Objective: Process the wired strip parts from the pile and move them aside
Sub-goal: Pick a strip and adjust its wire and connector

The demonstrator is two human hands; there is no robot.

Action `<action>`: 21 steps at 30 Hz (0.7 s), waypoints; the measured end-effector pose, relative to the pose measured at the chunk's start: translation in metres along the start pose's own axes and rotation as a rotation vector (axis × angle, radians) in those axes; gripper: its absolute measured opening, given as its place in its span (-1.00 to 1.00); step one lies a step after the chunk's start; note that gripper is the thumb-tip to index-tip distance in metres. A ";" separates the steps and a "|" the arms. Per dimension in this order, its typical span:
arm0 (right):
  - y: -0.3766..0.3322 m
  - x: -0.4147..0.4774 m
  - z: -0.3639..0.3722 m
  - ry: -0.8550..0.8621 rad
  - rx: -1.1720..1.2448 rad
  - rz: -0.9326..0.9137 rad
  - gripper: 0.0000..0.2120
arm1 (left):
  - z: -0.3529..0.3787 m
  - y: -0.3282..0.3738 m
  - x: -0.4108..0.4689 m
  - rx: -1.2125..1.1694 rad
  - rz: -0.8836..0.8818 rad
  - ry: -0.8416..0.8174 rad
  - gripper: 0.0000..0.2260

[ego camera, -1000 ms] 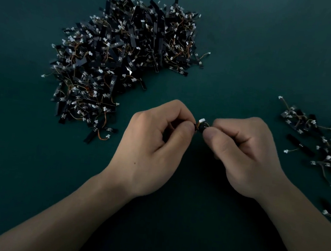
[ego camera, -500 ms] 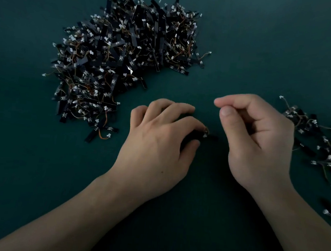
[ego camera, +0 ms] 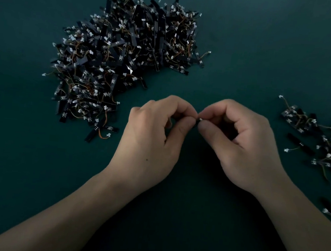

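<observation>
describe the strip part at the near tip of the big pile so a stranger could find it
Find the big pile on the left of the dark green table. Follow it down to its near tip, just left of the left hand. The black strip there lies slanted at the edge, and trails a bright orange wire looping to a white plug.

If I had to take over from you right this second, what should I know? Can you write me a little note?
Left hand: thumb and forefinger pinch one wired strip part above the middle of the table.
Right hand: pinches the same part from the other side; only its white plug shows.
Big pile: far left, large, not yet worked through.
Done: a small scatter of parts lies at the right edge.
Left to do: finish this part, set it with the scatter, then likely keep taking from the pile.
</observation>
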State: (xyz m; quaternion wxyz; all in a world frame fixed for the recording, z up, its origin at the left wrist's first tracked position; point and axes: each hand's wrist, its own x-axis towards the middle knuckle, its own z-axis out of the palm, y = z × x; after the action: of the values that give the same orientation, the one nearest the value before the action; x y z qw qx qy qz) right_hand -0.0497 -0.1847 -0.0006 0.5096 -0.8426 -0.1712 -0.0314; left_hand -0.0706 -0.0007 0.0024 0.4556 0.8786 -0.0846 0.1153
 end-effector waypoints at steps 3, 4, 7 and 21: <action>0.000 0.000 -0.001 0.002 0.030 0.005 -0.92 | 0.000 -0.001 0.000 0.041 0.003 -0.048 -0.90; 0.001 0.000 -0.001 -0.002 0.028 0.005 -0.94 | 0.001 0.000 -0.001 0.062 0.013 -0.066 -0.90; 0.002 0.000 -0.001 -0.005 -0.002 -0.006 -0.92 | 0.000 -0.001 -0.001 0.111 0.058 -0.095 -0.91; -0.001 0.001 0.000 -0.033 -0.015 -0.010 -0.78 | -0.005 0.000 0.003 -0.231 -0.140 0.021 -0.91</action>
State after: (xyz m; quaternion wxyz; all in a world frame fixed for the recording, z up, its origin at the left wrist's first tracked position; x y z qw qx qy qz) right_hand -0.0489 -0.1840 0.0003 0.5003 -0.8458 -0.1837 -0.0214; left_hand -0.0683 0.0030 0.0057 0.5615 0.8228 -0.0312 0.0819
